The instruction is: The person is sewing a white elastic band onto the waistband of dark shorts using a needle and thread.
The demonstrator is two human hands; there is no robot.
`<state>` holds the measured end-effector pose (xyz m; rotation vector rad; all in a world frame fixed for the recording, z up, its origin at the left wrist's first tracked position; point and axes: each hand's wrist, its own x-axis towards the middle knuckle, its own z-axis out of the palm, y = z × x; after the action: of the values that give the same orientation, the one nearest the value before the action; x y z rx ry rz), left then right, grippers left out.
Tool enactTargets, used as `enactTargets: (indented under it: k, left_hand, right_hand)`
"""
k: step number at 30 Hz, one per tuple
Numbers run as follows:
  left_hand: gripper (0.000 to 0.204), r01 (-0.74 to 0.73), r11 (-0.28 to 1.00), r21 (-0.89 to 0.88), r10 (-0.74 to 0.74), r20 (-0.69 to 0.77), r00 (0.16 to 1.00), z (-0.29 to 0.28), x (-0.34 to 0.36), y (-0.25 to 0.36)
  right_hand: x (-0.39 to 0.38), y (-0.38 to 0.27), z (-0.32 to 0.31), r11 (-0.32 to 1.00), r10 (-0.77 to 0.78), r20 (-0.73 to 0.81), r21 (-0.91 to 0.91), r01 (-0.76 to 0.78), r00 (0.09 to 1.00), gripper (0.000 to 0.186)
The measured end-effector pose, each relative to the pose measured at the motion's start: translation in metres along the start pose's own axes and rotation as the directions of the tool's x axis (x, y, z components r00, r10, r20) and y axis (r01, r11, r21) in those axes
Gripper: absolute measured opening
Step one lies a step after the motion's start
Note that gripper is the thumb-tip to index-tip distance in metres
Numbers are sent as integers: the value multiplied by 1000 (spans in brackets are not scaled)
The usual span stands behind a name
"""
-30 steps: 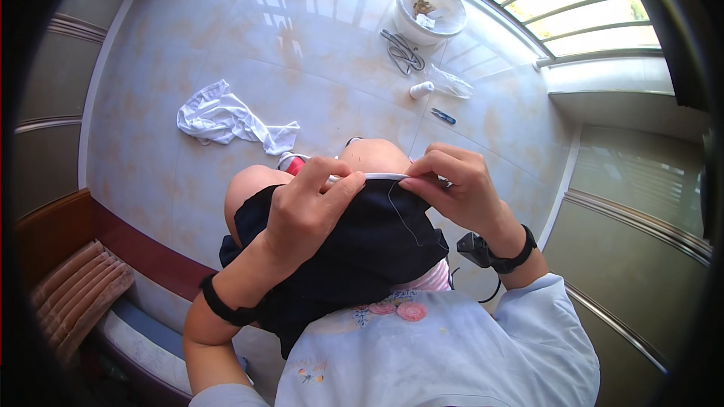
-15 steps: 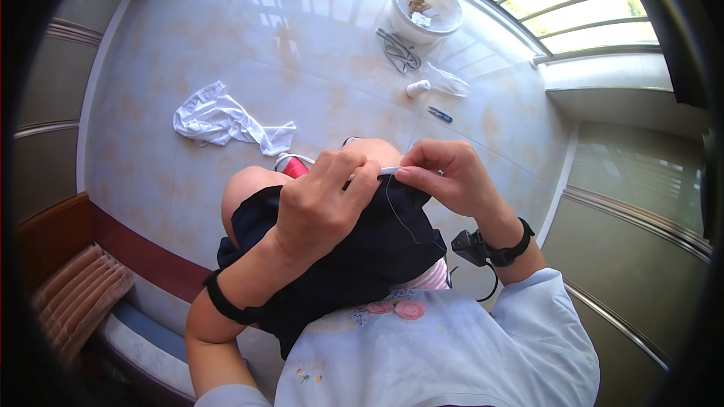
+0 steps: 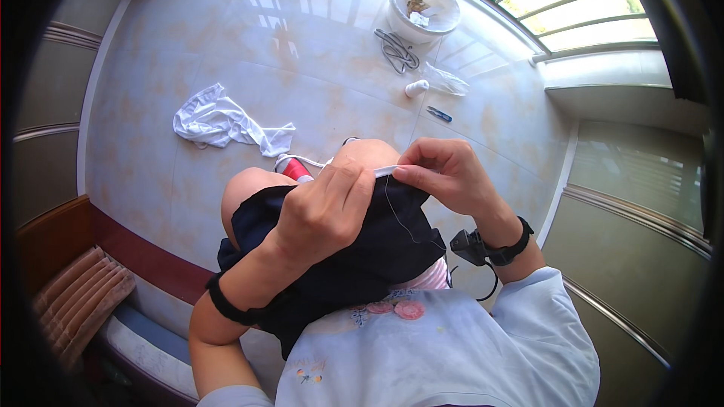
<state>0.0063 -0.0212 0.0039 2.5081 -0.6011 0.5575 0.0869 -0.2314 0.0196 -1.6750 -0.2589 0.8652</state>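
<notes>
- Shirt [image 3: 452,354], pale blue with a floral print, nearest to view.
- Wristbands, black, one per arm: left example [image 3: 226,305] plain; right example [image 3: 516,250] with a dark device [image 3: 469,247] beside it.
- Dark cloth [image 3: 392,245], black or deep navy, draped across the lap and thighs.
- Left hand [image 3: 324,207], back turned up; thumb and fingers drawn together on the white band's left portion, tips partly hidden.
- Right hand [image 3: 445,173], thumb and forefinger pinching the same band's right end, just beside the left.
- White band [image 3: 385,171], narrow, a short length exposed between the two grips, at the dark cloth's far edge, above the knees.
- Thread [image 3: 395,215], fine and pale, hanging slack from near the right fingertips over the dark cloth.
- White cord [image 3: 308,160], running from beside the shoe toward the left hand; whether it joins the band cannot be told.
- Shoe [image 3: 296,170], red and white, beyond the knees.
- Cushion [image 3: 83,301], tan and ribbed, at far left.
- White cloth [image 3: 226,122], crumpled on the floor [image 3: 317,113].
- Snips [image 3: 440,114], blue-handled, near a white spool [image 3: 416,89].
- Plastic bag [image 3: 446,80], clear, just beyond the spool.
- Grey cable [image 3: 396,53], looped, before the basin.
- Basin [image 3: 407,29], whitish, brown and white scraps inside.
- Window [image 3: 566,11], barred, upper right.
</notes>
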Motion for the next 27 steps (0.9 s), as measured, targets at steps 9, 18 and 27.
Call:
enactTargets:
  k: [9, 18, 27]
  left_hand:
    - [20, -40, 997, -64, 39, -20, 999, -8, -7, -3]
    - [18, 191, 929, -318, -221, -61, 973, -2, -16, -15]
    - [15, 143, 961, -236, -175, -123, 977, -1, -18, -14]
  right_hand:
    - [-4, 1, -2, 987, -67, 30, -141, 71, 997, 12]
    - [-6, 4, -3, 963, -159, 14, -219, 158, 987, 11]
    - [-6, 3, -2, 964, -148, 13, -223, 147, 989, 11]
